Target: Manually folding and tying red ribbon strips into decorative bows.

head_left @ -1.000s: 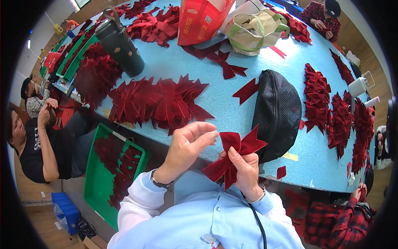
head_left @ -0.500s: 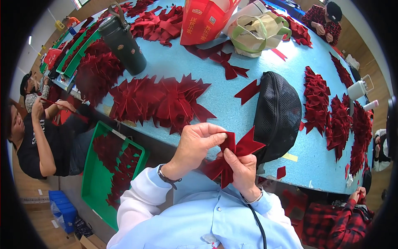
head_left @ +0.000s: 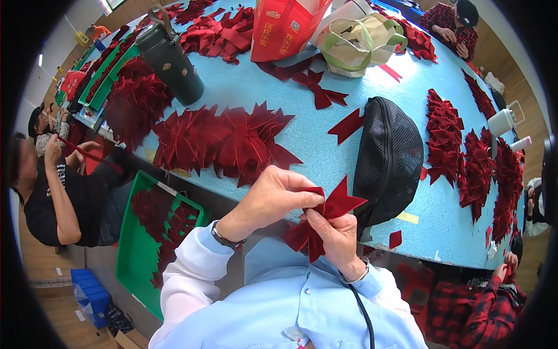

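Observation:
Both of my hands hold one dark red velvet ribbon bow (head_left: 325, 218) just in front of my chest, at the near edge of the light blue table (head_left: 325, 157). My left hand (head_left: 273, 195) pinches its middle from the left with thumb and fingertips. My right hand (head_left: 337, 238) grips it from below, with the notched ribbon tails sticking out above and below the fingers. A heap of the same red ribbon pieces (head_left: 224, 139) lies on the table just beyond my left hand.
A black mesh bag (head_left: 389, 160) lies right of my hands. Farther back stand a dark flask (head_left: 171, 58), a red bag (head_left: 285, 26) and a beige tote (head_left: 360, 41). Finished bows (head_left: 471, 157) line the right side. A green tray (head_left: 136, 250) sits low left beside a seated person (head_left: 64, 192).
My left hand has come down from its raised spot and closed on the bow's middle. The bow now sits a little higher and farther right between both hands.

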A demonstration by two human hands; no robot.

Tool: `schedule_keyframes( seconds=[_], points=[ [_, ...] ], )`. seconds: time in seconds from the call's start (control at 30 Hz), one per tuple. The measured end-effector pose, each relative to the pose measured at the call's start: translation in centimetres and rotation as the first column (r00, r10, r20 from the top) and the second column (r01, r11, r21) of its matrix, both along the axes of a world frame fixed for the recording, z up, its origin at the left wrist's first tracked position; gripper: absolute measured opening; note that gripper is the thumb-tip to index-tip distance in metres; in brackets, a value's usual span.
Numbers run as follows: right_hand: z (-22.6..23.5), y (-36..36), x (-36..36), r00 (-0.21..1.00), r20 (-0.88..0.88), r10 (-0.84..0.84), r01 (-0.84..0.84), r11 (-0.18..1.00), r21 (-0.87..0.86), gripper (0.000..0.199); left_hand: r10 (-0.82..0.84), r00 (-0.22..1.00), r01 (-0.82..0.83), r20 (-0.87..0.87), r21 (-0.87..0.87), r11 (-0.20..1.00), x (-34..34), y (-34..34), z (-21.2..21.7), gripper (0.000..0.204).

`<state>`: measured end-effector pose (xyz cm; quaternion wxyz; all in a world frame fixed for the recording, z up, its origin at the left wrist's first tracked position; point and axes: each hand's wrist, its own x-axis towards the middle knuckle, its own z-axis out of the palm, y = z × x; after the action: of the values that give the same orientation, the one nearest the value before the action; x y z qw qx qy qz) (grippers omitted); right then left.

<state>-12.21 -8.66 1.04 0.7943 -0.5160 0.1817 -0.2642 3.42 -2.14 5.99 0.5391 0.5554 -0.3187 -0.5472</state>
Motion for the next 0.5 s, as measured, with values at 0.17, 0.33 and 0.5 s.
schedule_keyframes(
  seconds=[0.17, 0.33, 0.5],
  points=[
    [0.0, -0.3, 0.1, 0.996, -0.085, 0.003, -0.012, 0.994, -0.107, 0.010, 0.143, 0.990, -0.142, -0.004, -0.098, 0.985, -0.1, -0.1, -0.5, 0.014],
    [0.2, -0.4, 0.2, 0.996, -0.083, 0.009, -0.014, 0.999, -0.049, 0.011, 0.202, 0.969, -0.220, -0.143, -0.117, 0.968, -0.4, -0.2, -1.6, 0.015],
    [0.9, -0.4, 0.5, 0.998, -0.043, -0.038, 0.035, 0.997, -0.072, 0.011, 0.215, 0.929, -0.261, -0.300, -0.120, 0.958, -0.5, -0.4, -2.8, 0.023]
  ],
)
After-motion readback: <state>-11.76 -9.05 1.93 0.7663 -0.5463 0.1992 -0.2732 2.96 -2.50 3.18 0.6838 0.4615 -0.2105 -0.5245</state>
